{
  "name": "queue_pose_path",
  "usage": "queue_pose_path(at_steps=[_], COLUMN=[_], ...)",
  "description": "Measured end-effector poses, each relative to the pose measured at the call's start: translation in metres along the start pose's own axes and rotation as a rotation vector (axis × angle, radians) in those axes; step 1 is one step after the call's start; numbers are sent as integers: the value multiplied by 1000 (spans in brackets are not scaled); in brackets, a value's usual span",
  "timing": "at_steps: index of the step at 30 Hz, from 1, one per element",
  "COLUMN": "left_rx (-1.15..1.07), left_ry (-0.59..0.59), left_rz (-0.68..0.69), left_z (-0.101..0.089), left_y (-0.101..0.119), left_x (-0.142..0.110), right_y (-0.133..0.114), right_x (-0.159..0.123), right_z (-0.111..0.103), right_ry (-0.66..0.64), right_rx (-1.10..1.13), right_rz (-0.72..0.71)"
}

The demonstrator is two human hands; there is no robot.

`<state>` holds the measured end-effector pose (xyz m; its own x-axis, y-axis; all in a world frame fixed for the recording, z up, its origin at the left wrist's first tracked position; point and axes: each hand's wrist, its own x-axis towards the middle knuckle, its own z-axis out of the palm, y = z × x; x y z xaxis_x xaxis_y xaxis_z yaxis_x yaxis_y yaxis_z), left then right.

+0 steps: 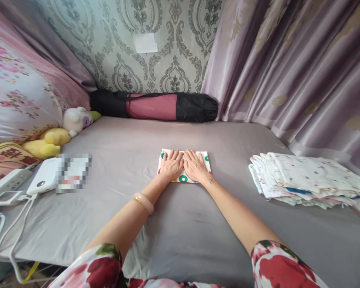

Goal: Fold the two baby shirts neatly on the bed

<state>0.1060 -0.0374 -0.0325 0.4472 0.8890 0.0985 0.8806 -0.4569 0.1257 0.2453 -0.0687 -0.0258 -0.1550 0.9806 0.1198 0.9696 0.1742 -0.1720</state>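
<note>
A white folded cloth [191, 179] with green, red and yellow ring patterns lies flat on the grey sheet, in the middle of the view. Pressed flat on its left half is my left hand [171, 165], fingers stretched out and pointing away from me. My right hand [195, 165] rests the same way on the right half, its thumb side close to the left hand. Both palms cover much of the cloth, whose corners show at either side. A pale bangle [143, 203] circles my left wrist.
To the right sits a stack of folded patterned cloths [309, 176]. A black and pink rolled mat bag [151, 107] lies along the wall. On the left are a white power bank [45, 176], a power strip [12, 184], cables, plush toys [49, 142] and a floral pillow [21, 92].
</note>
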Motion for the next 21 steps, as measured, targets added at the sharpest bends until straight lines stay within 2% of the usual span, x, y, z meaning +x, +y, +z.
queue_pose_path(at_steps=[3, 9, 12, 15, 21], left_rx=[0, 24, 18, 12, 34], left_ry=[6, 163, 120, 31, 31], left_rz=[-9, -109, -86, -36, -42], left_z=[-4, -5, -4, -3, -3], left_y=[2, 7, 6, 4, 4], left_x=[-2, -7, -7, -4, -4], right_y=[-1, -4, -4, -3, -2], right_x=[0, -3, -3, -2, -1], right_z=[-1, 0, 0, 1, 2], right_ry=[1, 96, 116, 60, 41], right_rx=[2, -25, -31, -17, -7], right_rz=[1, 82, 121, 101, 103])
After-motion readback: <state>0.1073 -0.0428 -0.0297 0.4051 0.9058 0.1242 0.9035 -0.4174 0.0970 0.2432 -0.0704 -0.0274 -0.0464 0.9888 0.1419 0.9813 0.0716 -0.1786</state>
